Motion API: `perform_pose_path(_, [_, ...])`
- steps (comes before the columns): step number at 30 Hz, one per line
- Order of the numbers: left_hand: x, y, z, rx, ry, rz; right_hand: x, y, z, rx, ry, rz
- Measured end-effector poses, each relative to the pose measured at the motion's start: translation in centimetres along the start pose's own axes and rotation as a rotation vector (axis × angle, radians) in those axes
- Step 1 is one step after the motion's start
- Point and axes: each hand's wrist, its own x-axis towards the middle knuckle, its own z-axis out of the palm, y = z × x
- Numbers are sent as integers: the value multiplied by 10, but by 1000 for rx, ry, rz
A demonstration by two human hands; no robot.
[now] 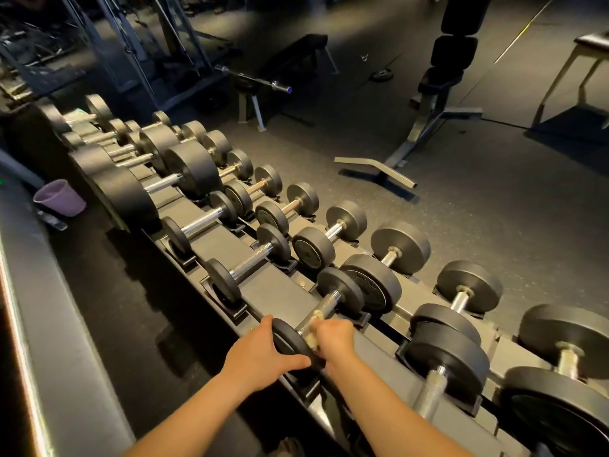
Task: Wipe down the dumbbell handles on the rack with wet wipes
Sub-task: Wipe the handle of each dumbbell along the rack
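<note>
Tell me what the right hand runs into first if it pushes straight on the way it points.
Probably the dumbbell's near head, which the left hand holds; the right hand grips the handle right beside it.

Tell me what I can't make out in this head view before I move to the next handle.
Head view only:
1. Covered by the right hand: most of the wet wipe; only scraps show.
2. Facing away: the handle underside.
3. Covered by the gripping left hand: part of the near plate.
4. Dim and small: the far dumbbells, handles indistinct.
5. Cut off by the frame edge: the bottom-right dumbbell.
</note>
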Motion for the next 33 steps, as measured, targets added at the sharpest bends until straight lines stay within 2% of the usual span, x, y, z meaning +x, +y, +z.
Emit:
perform_pose_path(3, [5,-3,1,43,-1,32,-7,3,-8,-129,-62,-79])
perform_pose_path(6, [10,-5,-6,150,-47,77,-9,-2,-18,-6,-79,-8])
perform_pose_path(9, [21,-4,-23,352,-99,125,-7,-10,-22,164,20,29])
perform_pose_path(13, [48,6,-45,438,34,198,-6,-25,-28,89,121,-91])
perform_pose_path(15, [65,16,-43,273,58,292,-16,-34,-23,44,112,-189])
perform_pose_path(17, [80,28,-34,-44,-112,360,-24,-46,-16,39,56,-201])
perform_pose_path(19, [94,35,-24,-336,-319,351,-35,-60,-14,147,-15,-90])
perform_pose_path(22, [112,36,-15,-435,-355,338,-40,-64,-26,219,-153,-54])
perform_pose_path(24, [128,35,-8,-389,-293,315,-40,-65,-36,106,-125,-64])
perform_pose_path(28, [158,43,7,-499,-186,136,-21,-69,-56,-107,263,-261])
perform_pose_path(30, [163,47,17,-441,-196,146,-11,-66,-59,-306,394,-372])
perform_pose_path(33, [170,51,31,-397,-256,118,2,-62,-47,-601,389,-412])
